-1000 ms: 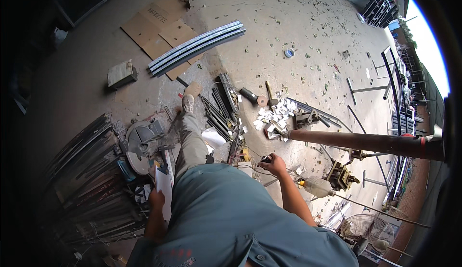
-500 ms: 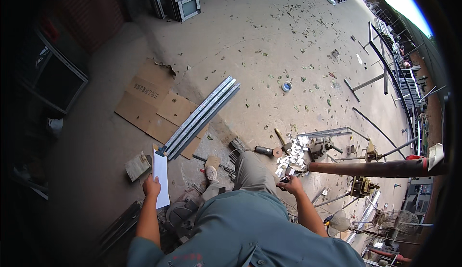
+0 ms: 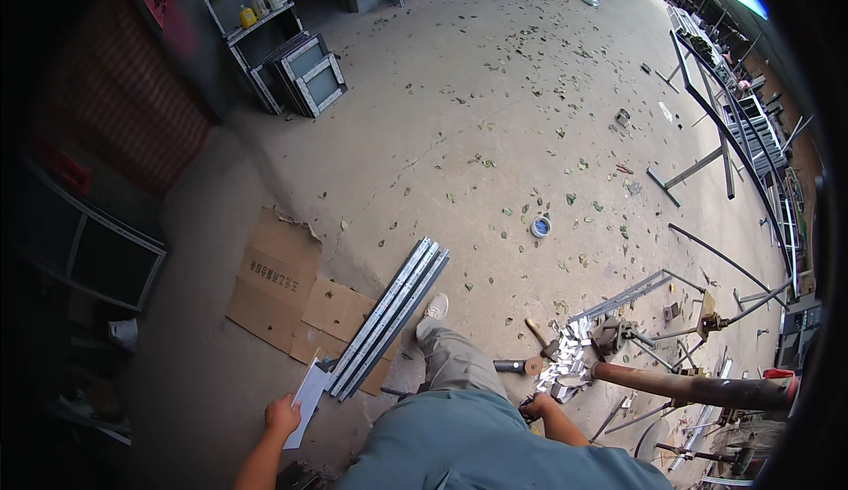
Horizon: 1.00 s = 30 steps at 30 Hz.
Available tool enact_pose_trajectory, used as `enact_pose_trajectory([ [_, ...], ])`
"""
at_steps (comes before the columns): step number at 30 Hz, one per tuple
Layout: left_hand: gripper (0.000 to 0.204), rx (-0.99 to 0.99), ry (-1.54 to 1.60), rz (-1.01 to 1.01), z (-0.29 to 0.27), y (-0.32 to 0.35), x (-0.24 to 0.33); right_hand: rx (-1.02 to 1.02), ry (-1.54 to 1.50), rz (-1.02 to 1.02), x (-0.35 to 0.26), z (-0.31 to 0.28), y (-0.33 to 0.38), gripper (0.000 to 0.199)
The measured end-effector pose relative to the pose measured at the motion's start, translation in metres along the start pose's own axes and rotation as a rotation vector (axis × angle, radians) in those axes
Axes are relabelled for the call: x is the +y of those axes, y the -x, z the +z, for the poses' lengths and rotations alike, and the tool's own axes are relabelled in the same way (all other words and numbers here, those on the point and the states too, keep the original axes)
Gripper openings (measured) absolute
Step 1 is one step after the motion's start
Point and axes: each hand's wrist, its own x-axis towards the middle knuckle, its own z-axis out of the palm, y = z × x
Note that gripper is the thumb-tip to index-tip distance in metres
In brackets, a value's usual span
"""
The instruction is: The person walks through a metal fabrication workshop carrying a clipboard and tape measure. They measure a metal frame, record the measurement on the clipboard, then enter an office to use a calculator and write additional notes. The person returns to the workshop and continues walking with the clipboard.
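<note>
While we stand on the concrete floor (image 3: 459, 136), our left hand (image 3: 282, 416) has its fingers closed around a white flat piece (image 3: 306, 399) (near the aluminium rails (image 3: 389, 318)), and our right hand (image 3: 536, 406) grips something small and dark beside the shiny metal scraps (image 3: 565, 362).

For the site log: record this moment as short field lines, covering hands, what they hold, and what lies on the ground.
Left hand: holds a white sheet
Right hand: low by the scrap pile, grips something small and dark; cannot tell what
Rails: bundle lying partly on cardboard
Foot: beside the rails
Hammer: on the ground by the scrap pile
Pipe: rusty, runs right
Ground: concrete, scattered leaves
</note>
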Motion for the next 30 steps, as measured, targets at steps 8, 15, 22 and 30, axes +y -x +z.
enact_pose_trajectory([
  [8,0.029,0.185,0.076,-0.146,-0.114,-0.106,0.076,0.423,-0.161,-0.29,-0.163,-0.298,-0.017,0.08],
  [15,0.028,0.302,0.225,-0.192,-0.13,-0.19,0.126,0.482,0.225,-0.692,-0.229,-0.464,0.018,0.062],
  [22,0.027,0.197,0.221,-0.201,-0.105,-0.265,0.14,0.141,0.578,-0.525,-0.219,-0.489,0.0,0.058],
  [30,0.03,-0.221,0.152,-0.05,-0.129,-0.466,0.152,0.118,0.347,-0.23,-0.243,-0.504,-0.064,0.06],
])
